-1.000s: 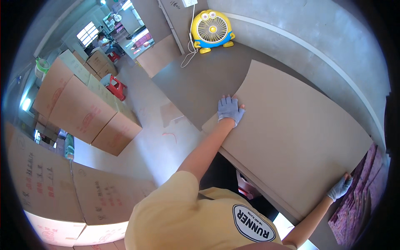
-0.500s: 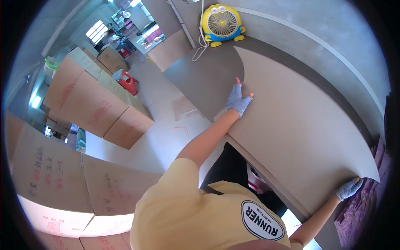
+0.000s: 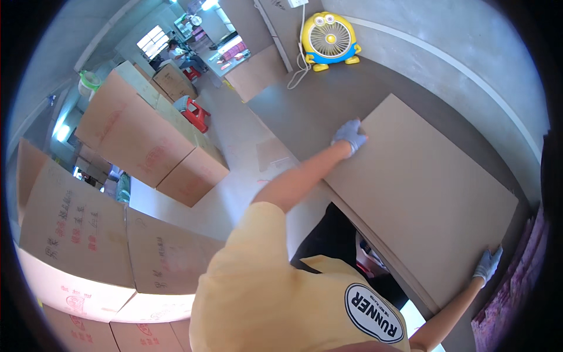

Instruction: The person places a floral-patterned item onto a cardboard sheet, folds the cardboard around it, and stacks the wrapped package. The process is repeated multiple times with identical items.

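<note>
A large flat beige cardboard sheet lies across the dark grey worktop in front of me, its edges straight. My left hand, in a light grey-blue glove with bare fingertips, is closed over the sheet's left edge. At the right edge, close to the near corner, my right hand wears a similar glove. Its fingers are apart and rest against the cardboard. Whether the sheet is single or stacked on others underneath is hard to make out.
A yellow-and-blue fan with a white cord stands at the worktop's far end by the wall. Cardboard boxes stack up on my left, near a red stool. Purple patterned material sits at the right. Another person sits far off.
The sheet has gone from a raised, bowed shape to lying flatter, its far corner nearer. My left hand has curled at the left edge; my right hand has loosened its pinch on the corner.
</note>
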The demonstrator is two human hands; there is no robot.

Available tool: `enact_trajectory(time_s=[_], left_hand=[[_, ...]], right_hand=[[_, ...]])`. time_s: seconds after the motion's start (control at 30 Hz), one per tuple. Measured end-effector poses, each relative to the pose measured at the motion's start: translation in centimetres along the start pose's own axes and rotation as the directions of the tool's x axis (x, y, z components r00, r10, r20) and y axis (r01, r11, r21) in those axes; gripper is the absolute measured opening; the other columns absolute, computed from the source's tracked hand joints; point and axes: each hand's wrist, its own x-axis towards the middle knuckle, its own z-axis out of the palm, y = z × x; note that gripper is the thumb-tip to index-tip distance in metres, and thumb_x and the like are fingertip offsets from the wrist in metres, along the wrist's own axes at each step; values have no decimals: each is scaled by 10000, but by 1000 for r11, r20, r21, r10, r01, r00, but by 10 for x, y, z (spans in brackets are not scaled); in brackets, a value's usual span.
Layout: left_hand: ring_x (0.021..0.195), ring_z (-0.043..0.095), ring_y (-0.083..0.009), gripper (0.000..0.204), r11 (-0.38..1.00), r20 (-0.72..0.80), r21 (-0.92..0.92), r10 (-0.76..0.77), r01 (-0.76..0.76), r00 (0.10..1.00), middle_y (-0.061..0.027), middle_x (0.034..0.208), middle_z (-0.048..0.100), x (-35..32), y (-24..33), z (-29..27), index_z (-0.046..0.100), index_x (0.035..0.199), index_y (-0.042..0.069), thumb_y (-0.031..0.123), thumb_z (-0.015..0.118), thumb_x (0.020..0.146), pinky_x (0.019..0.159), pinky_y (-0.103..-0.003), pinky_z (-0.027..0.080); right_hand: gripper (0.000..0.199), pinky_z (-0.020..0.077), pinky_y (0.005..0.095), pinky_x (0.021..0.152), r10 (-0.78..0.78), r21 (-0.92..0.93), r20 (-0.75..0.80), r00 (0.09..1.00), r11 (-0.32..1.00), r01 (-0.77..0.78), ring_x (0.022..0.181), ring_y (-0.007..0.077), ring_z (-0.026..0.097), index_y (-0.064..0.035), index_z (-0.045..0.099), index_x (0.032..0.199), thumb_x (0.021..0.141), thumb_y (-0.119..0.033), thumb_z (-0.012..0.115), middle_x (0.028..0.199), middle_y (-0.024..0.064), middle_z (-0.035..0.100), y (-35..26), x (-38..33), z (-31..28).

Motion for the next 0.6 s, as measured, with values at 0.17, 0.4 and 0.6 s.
enact_trajectory(time_s=[0.17,0.4,0.6], left_hand=[[1018,617,-262,465,981,242,-175,-41,85,970,-129,1093,669,46,-15,-54,637,1124,13,279,716,750,863,-379,481],[775,550,-80,473,919,508,-370,322,-135,799,-6,899,617,37,76,-107,598,1148,15,370,671,845,691,-242,468],[1209,447,-301,659,825,157,73,546,-561,823,-153,1353,420,-36,159,38,363,1384,73,472,534,889,926,-398,425]], right_hand=[[603,261,352,1128,-31,-95,-13,999,995,29,1355,261,353,37,349,1403,909,-212,588,1446,192,387,10,-5,19],[522,419,369,998,49,-123,-95,994,991,-60,1194,309,530,-96,506,1305,837,-266,662,1300,159,549,-77,-33,-5],[508,465,433,918,113,-189,-150,982,972,-140,1102,364,565,-139,504,1288,824,-277,656,1252,162,569,-87,-37,-14]])
